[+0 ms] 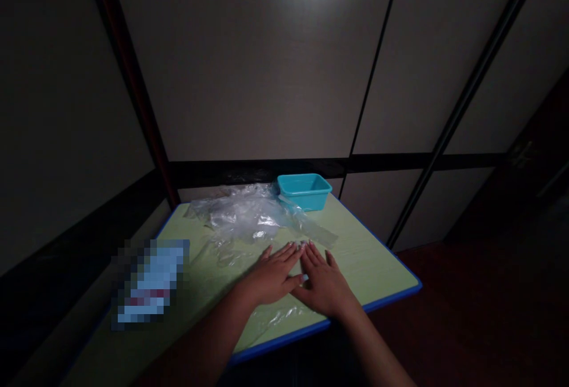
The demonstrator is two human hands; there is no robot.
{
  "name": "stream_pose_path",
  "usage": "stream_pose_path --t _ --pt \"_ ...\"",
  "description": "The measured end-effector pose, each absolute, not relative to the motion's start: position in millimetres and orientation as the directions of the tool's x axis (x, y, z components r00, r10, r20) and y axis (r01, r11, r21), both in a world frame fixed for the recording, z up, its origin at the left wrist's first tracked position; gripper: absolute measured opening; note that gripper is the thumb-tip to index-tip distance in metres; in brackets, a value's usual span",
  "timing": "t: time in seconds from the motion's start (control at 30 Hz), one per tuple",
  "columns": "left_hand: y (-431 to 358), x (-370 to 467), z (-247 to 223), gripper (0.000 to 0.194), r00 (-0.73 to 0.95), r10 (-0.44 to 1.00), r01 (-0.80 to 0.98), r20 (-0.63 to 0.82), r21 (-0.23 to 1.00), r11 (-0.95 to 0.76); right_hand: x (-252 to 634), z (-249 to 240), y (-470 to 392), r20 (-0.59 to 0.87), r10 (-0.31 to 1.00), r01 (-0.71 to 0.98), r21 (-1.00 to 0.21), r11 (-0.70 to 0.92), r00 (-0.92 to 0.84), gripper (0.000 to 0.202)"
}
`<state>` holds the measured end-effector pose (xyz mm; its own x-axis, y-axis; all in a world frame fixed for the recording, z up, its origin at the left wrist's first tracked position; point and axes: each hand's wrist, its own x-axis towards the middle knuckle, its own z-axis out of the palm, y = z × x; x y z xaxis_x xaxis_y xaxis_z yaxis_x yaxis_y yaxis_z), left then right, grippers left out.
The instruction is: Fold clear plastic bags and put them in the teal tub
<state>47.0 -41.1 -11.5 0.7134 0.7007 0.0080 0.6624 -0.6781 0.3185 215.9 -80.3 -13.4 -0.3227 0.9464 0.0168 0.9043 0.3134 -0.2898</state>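
Note:
Both of my hands lie palm down near the front of a light green table (pixel 377 262), their fingertips almost meeting. My left hand (pixel 272 275) is flat with the fingers stretched forward and the thumb pointing right. Beside it my right hand (pixel 323 283) is flat too, its little finger spread to the right. Clear plastic film shows in front of and around the hands, and they seem to press on part of it. Beyond the fingertips a crumpled clear plastic sheet (pixel 249 215) is heaped up. What lies directly beneath the palms is hidden.
A turquoise plastic basin (pixel 306 200) stands at the table's back edge, with the plastic touching its front left. At the left side lies a pixelated blue and white item (pixel 153 283). Cabinet panels (pixel 267 79) rise behind the table, which has a blue rim.

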Motion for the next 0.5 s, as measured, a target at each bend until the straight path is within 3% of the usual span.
stream_pose_path --t 0.5 --pt "-20 15 -17 0.067 0.587 0.808 0.791 -0.042 0.240 -0.563 219 -19 -79 0.015 0.942 0.907 -0.266 0.328 -0.336 0.093"
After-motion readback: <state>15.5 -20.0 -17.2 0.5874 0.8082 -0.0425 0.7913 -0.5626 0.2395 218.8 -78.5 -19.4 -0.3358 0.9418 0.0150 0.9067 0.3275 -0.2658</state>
